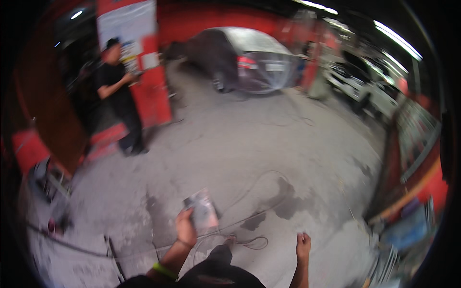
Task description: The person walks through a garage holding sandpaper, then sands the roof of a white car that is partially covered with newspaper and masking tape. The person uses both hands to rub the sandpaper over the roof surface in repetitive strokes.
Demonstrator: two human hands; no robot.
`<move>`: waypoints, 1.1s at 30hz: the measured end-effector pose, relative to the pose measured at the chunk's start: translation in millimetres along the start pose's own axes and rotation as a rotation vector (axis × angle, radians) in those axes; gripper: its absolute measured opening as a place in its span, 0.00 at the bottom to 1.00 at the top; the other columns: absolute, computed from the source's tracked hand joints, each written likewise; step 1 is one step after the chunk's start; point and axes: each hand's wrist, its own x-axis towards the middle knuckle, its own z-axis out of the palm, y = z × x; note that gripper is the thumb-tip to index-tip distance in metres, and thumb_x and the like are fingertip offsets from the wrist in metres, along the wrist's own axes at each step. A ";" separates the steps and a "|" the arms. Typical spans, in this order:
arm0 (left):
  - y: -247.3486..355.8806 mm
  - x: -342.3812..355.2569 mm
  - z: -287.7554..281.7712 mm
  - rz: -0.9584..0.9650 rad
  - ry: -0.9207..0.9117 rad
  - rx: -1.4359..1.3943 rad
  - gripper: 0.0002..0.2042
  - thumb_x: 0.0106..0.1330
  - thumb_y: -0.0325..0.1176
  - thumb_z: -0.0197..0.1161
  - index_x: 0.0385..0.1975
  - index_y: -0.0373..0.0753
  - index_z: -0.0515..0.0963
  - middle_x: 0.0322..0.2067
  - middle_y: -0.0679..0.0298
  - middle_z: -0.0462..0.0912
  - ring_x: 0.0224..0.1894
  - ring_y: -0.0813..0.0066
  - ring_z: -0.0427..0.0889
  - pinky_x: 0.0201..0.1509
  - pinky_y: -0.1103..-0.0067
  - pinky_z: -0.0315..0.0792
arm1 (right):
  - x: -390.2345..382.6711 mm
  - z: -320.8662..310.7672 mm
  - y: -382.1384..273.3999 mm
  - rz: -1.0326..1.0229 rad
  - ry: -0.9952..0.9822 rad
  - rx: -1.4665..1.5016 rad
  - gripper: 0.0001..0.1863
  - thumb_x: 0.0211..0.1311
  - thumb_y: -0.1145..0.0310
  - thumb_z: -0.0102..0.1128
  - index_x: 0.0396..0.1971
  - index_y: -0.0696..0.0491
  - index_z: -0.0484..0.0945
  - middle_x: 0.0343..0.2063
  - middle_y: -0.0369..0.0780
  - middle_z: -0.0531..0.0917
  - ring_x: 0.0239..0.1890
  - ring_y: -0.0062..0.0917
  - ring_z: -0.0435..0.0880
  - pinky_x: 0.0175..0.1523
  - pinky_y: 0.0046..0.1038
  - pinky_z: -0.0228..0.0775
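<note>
My left hand (186, 227) is closed on the edge of a flat rectangular packet (202, 210), greyish with a pinkish-orange part. Blur hides whether it is a bag, a box or a sheet. A bright yellow-green band (165, 270) circles my left forearm. To the right, away from the packet, my right hand (303, 245) hangs above the floor with its fingers curled together. Whatever it may hold is too small or hidden to make out. Beneath both hands, a thin hose or cable (254, 244) lies looped on the concrete near my foot.
A person (116, 96) in dark clothes stands by a red pillar (156, 91) at the left. A car (249, 57) under plastic sheeting is at the back, a white car (353, 84) farther right. Dark stains (278, 199) mark the floor (216, 134). Assorted items (403, 235) pile along the right edge.
</note>
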 end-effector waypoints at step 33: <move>-303.3 340.5 602.7 -0.147 -0.265 -0.095 0.10 0.73 0.29 0.58 0.49 0.35 0.81 0.44 0.64 0.86 0.44 0.74 0.85 0.52 0.76 0.77 | 673.6 32.9 42.0 0.129 -0.170 0.049 0.21 0.76 0.53 0.57 0.47 0.58 0.84 0.32 0.37 0.88 0.36 0.19 0.85 0.43 0.25 0.76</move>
